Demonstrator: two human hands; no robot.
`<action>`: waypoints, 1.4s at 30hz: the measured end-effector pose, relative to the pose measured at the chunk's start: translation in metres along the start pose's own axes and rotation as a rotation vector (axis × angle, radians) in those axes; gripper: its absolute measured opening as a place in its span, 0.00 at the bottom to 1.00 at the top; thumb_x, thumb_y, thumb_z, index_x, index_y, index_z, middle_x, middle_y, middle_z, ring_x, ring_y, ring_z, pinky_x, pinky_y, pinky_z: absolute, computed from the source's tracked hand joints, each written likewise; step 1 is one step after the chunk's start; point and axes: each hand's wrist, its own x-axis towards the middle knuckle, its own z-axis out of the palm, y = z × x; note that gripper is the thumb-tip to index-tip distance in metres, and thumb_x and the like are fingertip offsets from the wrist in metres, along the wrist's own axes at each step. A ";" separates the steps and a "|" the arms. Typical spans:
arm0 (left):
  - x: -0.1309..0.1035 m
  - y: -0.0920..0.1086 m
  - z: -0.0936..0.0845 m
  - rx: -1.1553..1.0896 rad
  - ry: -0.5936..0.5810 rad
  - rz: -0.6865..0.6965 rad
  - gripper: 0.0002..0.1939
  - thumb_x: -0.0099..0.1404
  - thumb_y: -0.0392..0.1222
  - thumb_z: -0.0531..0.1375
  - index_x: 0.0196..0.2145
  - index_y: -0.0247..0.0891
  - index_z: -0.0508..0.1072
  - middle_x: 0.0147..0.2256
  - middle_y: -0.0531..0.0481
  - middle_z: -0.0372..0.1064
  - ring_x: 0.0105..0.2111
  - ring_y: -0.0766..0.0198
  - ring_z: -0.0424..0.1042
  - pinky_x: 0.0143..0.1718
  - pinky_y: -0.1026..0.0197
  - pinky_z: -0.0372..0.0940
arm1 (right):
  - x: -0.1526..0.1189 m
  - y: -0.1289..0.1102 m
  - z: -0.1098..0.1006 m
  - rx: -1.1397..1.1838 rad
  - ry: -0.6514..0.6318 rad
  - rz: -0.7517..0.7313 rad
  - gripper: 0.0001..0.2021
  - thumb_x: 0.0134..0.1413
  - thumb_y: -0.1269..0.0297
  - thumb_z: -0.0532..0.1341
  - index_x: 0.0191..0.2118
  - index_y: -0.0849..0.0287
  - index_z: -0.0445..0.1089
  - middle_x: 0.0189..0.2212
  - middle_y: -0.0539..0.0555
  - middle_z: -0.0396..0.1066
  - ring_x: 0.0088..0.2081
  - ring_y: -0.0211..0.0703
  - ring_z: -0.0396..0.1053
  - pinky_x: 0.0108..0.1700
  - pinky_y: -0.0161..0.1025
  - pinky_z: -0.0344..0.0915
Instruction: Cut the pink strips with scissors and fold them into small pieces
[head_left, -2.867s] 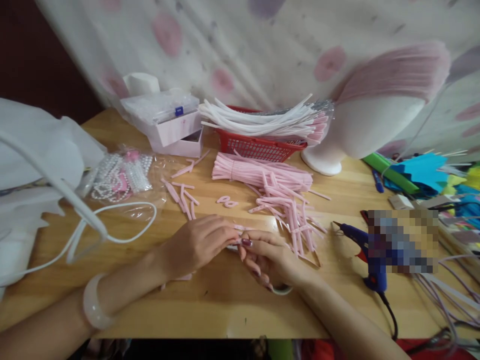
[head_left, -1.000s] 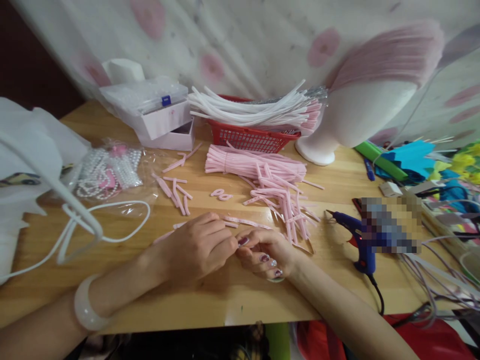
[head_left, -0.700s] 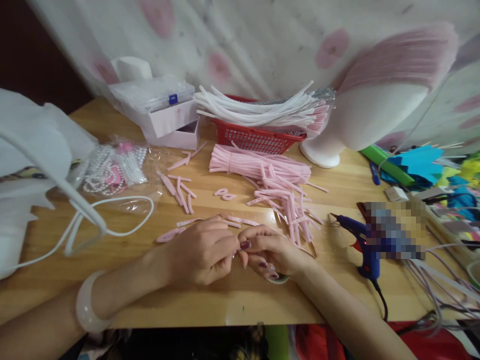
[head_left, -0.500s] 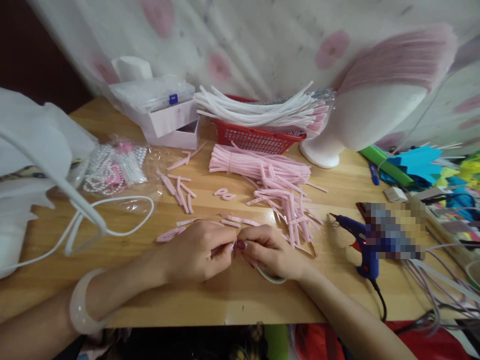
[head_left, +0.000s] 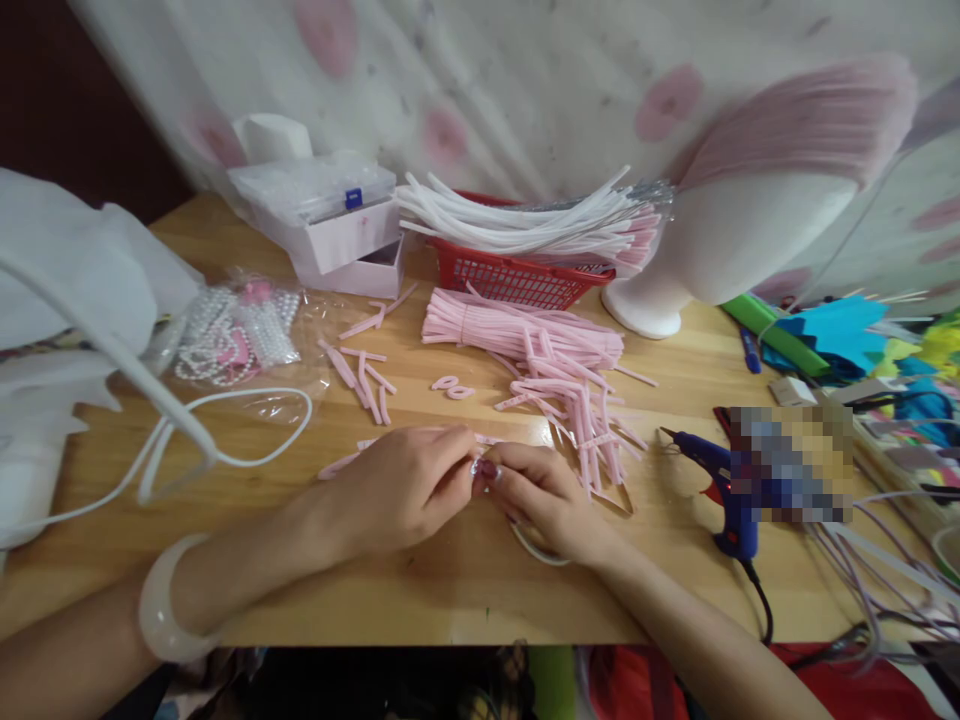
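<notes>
Both hands have closed in tighter than half a second ago, fingertips meeting low over the wooden table. The left hand and right hand pinch a small pink strip between thumbs and forefingers, at the table's near middle; a thin white loop shows beneath the right palm, more hidden than before. Behind them, a red basket carries a sheaf of white-and-pink strips, a pale pink box sits open-fronted beneath a clear lidded case, contents unclear, and a clear bag holds pearl strings. Loose pink strips lie between basket and hands; a blue glue gun rests to the right.
</notes>
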 end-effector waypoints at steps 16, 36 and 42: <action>-0.004 -0.011 0.000 0.103 0.014 0.464 0.11 0.67 0.27 0.47 0.35 0.38 0.64 0.30 0.48 0.69 0.31 0.61 0.67 0.34 0.62 0.62 | 0.004 0.012 -0.002 0.977 -0.361 0.458 0.08 0.51 0.65 0.63 0.26 0.65 0.72 0.11 0.38 0.46 0.12 0.25 0.36 0.13 0.26 0.36; 0.001 0.004 0.020 -0.868 -0.147 -0.680 0.10 0.61 0.44 0.47 0.24 0.42 0.58 0.18 0.60 0.51 0.16 0.67 0.58 0.19 0.63 0.60 | -0.007 0.013 0.004 -0.897 0.092 -0.585 0.11 0.61 0.76 0.52 0.31 0.61 0.67 0.22 0.50 0.61 0.25 0.38 0.55 0.28 0.37 0.52; -0.005 -0.008 0.010 -0.229 -0.001 -0.014 0.11 0.69 0.37 0.48 0.31 0.38 0.67 0.27 0.53 0.66 0.27 0.65 0.67 0.32 0.62 0.61 | -0.004 0.007 0.006 0.257 -0.029 0.058 0.12 0.59 0.66 0.57 0.25 0.61 0.68 0.16 0.45 0.57 0.19 0.33 0.51 0.23 0.33 0.48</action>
